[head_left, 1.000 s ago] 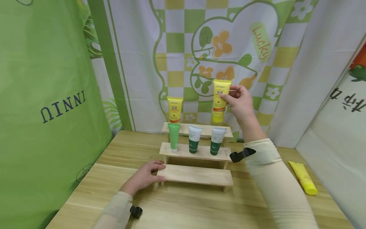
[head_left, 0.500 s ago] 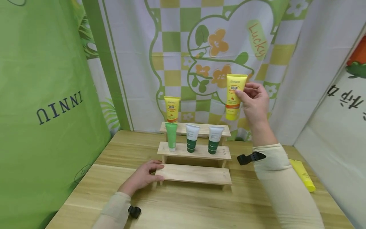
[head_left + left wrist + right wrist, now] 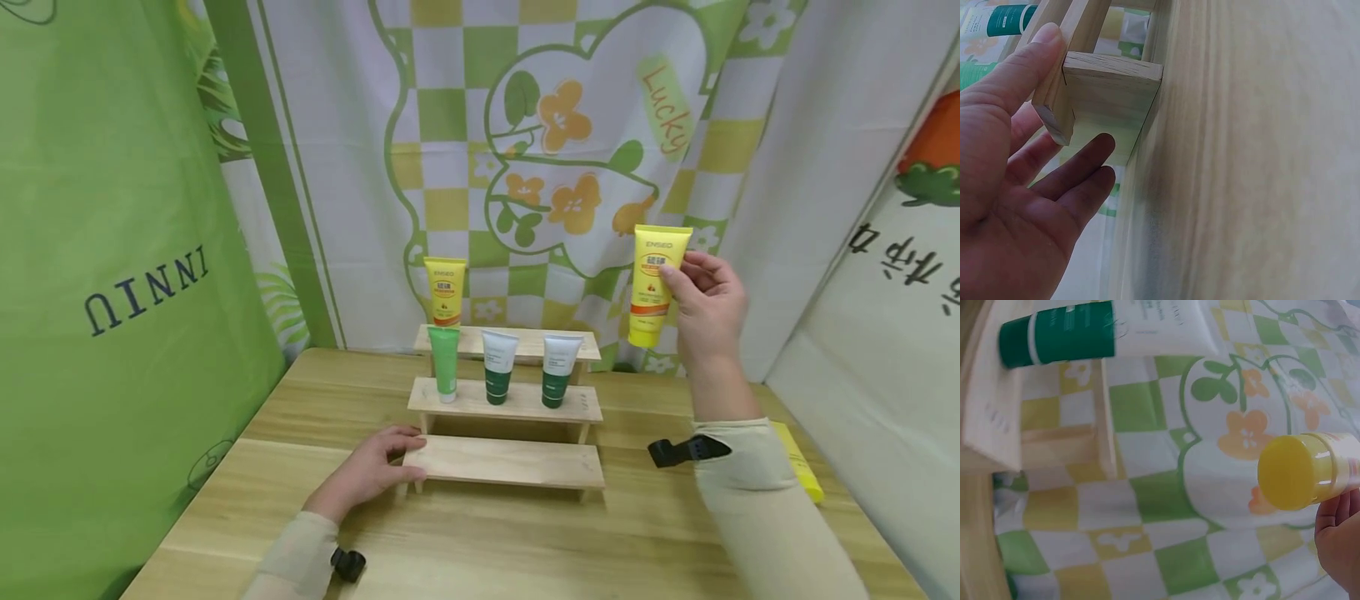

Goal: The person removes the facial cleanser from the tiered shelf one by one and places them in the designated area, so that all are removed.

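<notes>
- Head view's looking fwd & down from above the tabletop [image 3: 480, 546], taking in L hand [image 3: 371, 468], R hand [image 3: 714, 317], stand [image 3: 506, 461] & curtain [image 3: 447, 208]; it's standing farthest back.
- L wrist view's sitting v. close by L hand, tipped sideways, facing stand's low end panel.
- R wrist view's also lying sideways, facing curtain, w/ yellow tube [image 3: 648, 293] close, cap first.
- Head + L wrist are sharing L hand & stand.
- Head + R wrist are sharing curtain, yellow tube, white-green tube [image 3: 1110, 331].

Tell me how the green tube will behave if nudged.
The green tube will probably tip easily, standing upright on a small white cap. Its flattened top end suggests soft walls that may give when squeezed. A push might send it off the narrow middle shelf.
</notes>
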`<move>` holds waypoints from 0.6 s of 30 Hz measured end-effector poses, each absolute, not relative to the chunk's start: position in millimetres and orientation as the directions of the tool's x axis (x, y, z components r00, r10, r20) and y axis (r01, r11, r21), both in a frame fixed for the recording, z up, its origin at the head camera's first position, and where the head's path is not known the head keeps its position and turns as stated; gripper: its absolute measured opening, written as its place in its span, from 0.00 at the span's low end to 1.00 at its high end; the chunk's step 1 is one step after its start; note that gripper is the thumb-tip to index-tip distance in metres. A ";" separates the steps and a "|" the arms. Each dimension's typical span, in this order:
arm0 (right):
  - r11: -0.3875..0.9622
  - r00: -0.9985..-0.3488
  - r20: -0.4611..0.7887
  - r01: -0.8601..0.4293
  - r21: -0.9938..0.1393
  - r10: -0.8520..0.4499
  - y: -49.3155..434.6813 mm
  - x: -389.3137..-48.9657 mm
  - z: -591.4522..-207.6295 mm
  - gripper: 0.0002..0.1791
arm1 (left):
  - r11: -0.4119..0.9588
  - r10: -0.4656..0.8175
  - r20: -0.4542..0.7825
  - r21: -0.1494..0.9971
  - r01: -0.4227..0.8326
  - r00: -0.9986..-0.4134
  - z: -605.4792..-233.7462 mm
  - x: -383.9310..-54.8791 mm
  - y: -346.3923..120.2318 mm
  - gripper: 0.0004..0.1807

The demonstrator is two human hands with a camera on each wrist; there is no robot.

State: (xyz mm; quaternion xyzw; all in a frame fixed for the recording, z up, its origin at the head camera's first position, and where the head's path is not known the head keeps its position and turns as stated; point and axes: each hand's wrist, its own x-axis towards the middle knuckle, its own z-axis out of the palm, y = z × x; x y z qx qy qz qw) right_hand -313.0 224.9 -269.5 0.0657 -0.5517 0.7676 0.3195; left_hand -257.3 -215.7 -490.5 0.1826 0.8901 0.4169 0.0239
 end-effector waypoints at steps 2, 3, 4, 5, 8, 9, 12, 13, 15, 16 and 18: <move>-0.160 -0.797 0.424 -0.530 -0.833 0.431 234.0 -311.8 -277.6 0.19 | 0.582 0.340 0.107 0.756 0.299 -0.934 -491.5 -257.2 -215.6 0.33; -0.152 -0.802 0.408 -0.512 -0.845 0.437 238.7 -311.3 -282.2 0.20 | 0.581 0.341 0.108 0.757 0.300 -0.934 -492.2 -257.4 -215.7 0.33; -0.151 -0.805 0.393 -0.500 -0.853 0.446 243.1 -311.2 -287.0 0.19 | 0.579 0.342 0.108 0.758 0.300 -0.934 -492.5 -257.5 -215.7 0.33; -0.148 -0.804 0.380 -0.490 -0.859 0.458 247.4 -311.1 -292.0 0.19 | 0.577 0.343 0.109 0.760 0.301 -0.933 -492.8 -257.5 -215.7 0.34; -0.192 -0.814 0.315 -0.452 -0.871 0.489 259.6 -309.9 -308.1 0.16 | 0.569 0.351 0.111 0.763 0.306 -0.930 -493.6 -257.4 -216.3 0.34; -0.213 -0.820 0.287 -0.435 -0.875 0.495 263.3 -309.0 -313.6 0.16 | 0.568 0.353 0.109 0.764 0.306 -0.929 -493.8 -257.2 -216.5 0.34; -0.266 -0.842 0.207 -0.376 -0.888 0.498 273.6 -306.4 -329.5 0.15 | 0.564 0.357 0.105 0.767 0.304 -0.928 -494.9 -257.5 -217.3 0.34; -0.282 -0.848 0.186 -0.360 -0.889 0.497 276.8 -305.8 -334.4 0.15 | 0.566 0.357 0.105 0.766 0.304 -0.928 -495.2 -257.7 -217.4 0.34; -0.284 -0.851 0.161 -0.337 -0.898 0.500 282.7 -304.7 -343.1 0.15 | 0.568 0.358 0.105 0.764 0.306 -0.928 -495.3 -258.3 -217.4 0.34; -0.292 -0.854 0.149 -0.327 -0.899 0.499 285.7 -304.3 -346.8 0.15 | 0.568 0.358 0.106 0.763 0.307 -0.928 -495.2 -258.7 -217.3 0.34; -0.302 -0.856 0.131 -0.314 -0.900 0.500 291.1 -303.9 -353.0 0.15 | 0.571 0.358 0.106 0.761 0.307 -0.928 -494.4 -259.0 -217.0 0.34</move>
